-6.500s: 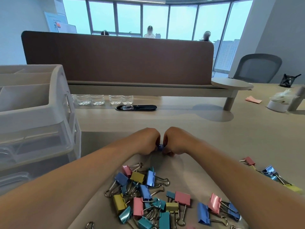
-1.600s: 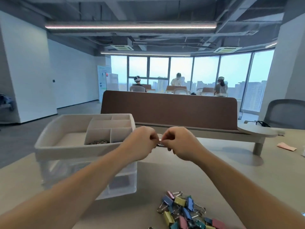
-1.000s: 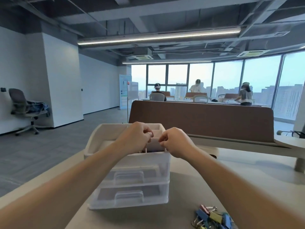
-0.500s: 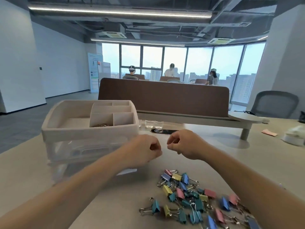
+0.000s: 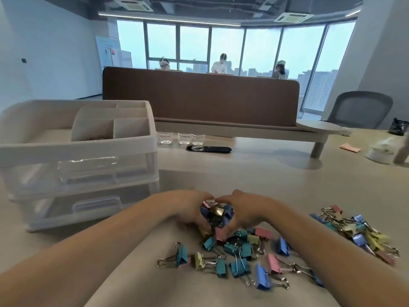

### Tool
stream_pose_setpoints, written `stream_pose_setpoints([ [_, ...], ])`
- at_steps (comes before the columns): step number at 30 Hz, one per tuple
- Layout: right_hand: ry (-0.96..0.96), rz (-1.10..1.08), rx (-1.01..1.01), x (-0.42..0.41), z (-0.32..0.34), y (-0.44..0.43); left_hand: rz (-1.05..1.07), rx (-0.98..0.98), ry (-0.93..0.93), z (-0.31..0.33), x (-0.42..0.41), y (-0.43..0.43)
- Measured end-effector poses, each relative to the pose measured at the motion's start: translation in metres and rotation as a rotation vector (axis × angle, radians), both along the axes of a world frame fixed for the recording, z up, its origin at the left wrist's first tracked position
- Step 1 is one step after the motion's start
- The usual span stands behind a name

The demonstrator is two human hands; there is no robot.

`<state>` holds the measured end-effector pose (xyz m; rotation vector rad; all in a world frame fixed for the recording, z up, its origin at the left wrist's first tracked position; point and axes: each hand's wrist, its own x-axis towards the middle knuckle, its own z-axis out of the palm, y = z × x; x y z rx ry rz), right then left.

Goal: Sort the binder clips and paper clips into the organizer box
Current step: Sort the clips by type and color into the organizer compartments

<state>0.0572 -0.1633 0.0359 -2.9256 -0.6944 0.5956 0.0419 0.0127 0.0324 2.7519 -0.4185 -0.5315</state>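
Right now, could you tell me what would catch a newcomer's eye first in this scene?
The heap of coloured binder clips on the beige table, front and centre, draws the eye first, with the left hand and right hand curled into its far edge. To the left stands the white organizer box, and a smaller heap of clips lies at far right.

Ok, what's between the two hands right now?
A clump of binder clips, pink, yellow and blue, cupped between the left hand and right hand, seen in the head view.
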Motion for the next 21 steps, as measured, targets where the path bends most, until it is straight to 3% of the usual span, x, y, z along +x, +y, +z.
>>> stream_pose_setpoints([
  [2, -0.022, 0.016, 0.01, 0.008, -0.001, 0.002, 0.063, -0.068, 0.043, -0.007, 0.011, -0.006],
  [11, 0.001, -0.111, 0.152, 0.05, -0.007, -0.006, 0.113, -0.068, -0.091, -0.022, 0.054, -0.023],
  [17, -0.093, -0.322, 0.428, 0.07, -0.019, -0.015, 0.189, -0.313, -0.108, -0.032, 0.077, -0.042],
  [21, -0.1, -0.499, 0.702, 0.083, -0.018, -0.027, 0.213, -0.429, -0.224, -0.029, 0.091, -0.051],
])
